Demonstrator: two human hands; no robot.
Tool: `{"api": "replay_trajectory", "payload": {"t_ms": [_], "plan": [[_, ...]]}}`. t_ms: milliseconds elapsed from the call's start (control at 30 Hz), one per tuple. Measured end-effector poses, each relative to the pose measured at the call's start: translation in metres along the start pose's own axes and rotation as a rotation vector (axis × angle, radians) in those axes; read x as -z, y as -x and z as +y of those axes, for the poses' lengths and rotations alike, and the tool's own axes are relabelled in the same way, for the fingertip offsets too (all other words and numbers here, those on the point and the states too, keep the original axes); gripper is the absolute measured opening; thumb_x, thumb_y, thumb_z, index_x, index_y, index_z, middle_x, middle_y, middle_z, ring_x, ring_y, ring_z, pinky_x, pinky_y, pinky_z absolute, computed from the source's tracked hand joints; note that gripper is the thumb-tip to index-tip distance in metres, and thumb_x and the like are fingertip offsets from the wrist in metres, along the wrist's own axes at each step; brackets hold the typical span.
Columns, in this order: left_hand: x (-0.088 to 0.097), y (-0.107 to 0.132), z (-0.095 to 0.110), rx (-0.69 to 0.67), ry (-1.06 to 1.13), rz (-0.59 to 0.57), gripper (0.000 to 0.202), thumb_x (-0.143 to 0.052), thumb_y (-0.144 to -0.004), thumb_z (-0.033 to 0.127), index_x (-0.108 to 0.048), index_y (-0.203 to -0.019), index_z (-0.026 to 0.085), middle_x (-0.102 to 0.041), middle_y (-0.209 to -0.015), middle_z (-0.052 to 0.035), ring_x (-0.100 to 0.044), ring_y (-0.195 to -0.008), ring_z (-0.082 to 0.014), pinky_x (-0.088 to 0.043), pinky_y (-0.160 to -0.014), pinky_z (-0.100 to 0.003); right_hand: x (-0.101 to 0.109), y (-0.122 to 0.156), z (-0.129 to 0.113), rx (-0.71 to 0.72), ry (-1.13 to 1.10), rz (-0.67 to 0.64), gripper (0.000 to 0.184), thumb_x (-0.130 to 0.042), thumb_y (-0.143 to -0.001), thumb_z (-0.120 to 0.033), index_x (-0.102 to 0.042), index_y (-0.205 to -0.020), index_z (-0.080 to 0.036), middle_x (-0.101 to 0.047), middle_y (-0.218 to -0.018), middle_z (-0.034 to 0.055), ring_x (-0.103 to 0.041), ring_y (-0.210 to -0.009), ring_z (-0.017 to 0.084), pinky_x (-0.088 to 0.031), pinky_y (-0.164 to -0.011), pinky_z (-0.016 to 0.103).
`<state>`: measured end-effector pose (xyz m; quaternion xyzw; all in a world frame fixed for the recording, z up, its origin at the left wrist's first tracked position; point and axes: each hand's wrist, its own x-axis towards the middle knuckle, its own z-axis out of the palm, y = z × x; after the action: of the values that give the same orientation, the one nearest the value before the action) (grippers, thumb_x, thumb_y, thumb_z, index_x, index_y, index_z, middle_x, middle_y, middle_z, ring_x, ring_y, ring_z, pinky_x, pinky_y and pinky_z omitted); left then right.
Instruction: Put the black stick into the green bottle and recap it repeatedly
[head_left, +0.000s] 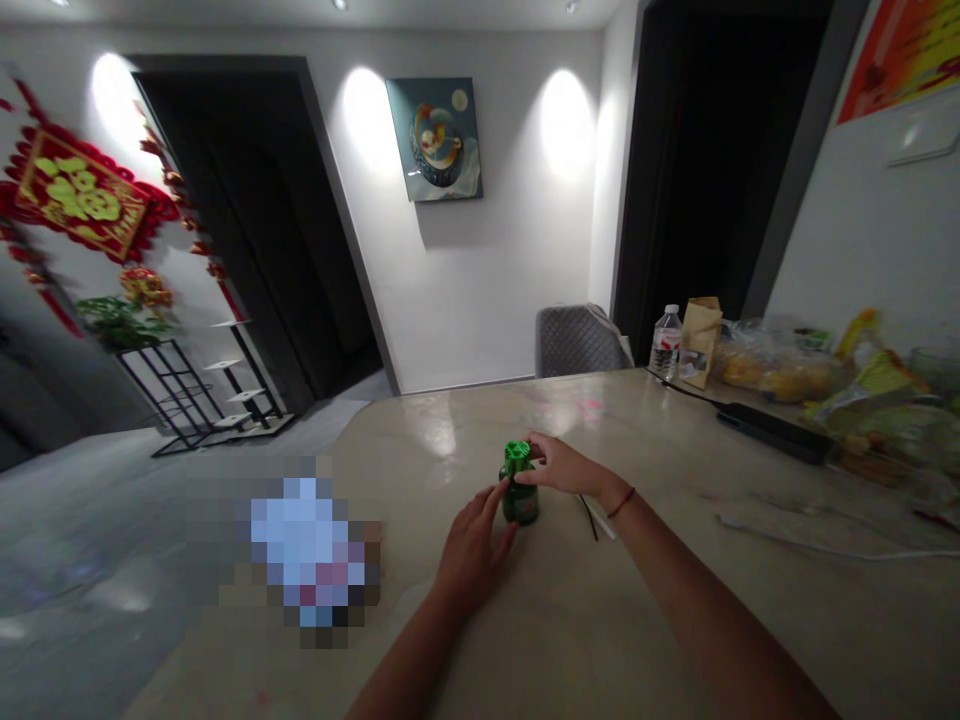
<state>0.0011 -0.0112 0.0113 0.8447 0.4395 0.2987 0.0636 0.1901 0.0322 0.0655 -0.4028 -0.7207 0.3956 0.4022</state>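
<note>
Standing upright near the middle of the pale table (675,600), the small green bottle (520,503) sits between our hands: our left hand (472,550) wraps its fingers around the body, while our right hand (559,466) pinches the green cap (517,455) with closed fingertips.

Far right of tabletop (675,620): water bottle (665,343), paper bag (700,341), bagged food (780,368), black remote (772,432); grey chair (577,340) behind; painting (435,138) on wall.
</note>
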Motion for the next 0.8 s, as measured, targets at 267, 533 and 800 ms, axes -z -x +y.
{"api": "replay_trajectory", "payload": {"t_ms": [267,533,800], "plan": [[-0.009,0.002,-0.008,0.062,-0.016,0.097,0.056,-0.042,-0.084,0.036,-0.023,-0.133,0.02,-0.054,-0.118,-0.0105,-0.054,-0.105,-0.0195,-0.043,-0.09,-0.038,-0.004,-0.001,0.011,0.038,-0.007,0.058,0.037,-0.072,-0.058,-0.031,-0.056,-0.087,-0.015,-0.064,-0.09,0.0058,-0.061,-0.086,0.019,-0.048,-0.078,0.032],[-0.005,-0.001,-0.004,0.202,0.159,0.022,0.055,-0.057,-0.072,0.041,-0.043,-0.12,0.018,-0.057,-0.117,-0.0118,-0.053,-0.107,-0.0255,-0.041,-0.091,-0.039,-0.016,0.005,0.003,0.005,-0.157,-0.074,0.041,-0.075,-0.054,-0.036,-0.056,-0.085,-0.016,-0.062,-0.088,0.0041,-0.06,-0.086,0.02,-0.049,-0.074,0.031],[0.002,-0.009,-0.004,0.39,0.643,0.002,0.057,-0.06,-0.069,0.042,-0.045,-0.117,0.016,-0.06,-0.114,-0.01,-0.058,-0.1,-0.0228,-0.045,-0.087,-0.033,-0.02,0.003,-0.007,-0.026,-0.586,-0.187,0.051,-0.055,-0.071,-0.057,-0.056,-0.104,-0.019,-0.058,-0.112,0.007,-0.05,-0.109,0.019,-0.032,-0.097,0.035]]}}
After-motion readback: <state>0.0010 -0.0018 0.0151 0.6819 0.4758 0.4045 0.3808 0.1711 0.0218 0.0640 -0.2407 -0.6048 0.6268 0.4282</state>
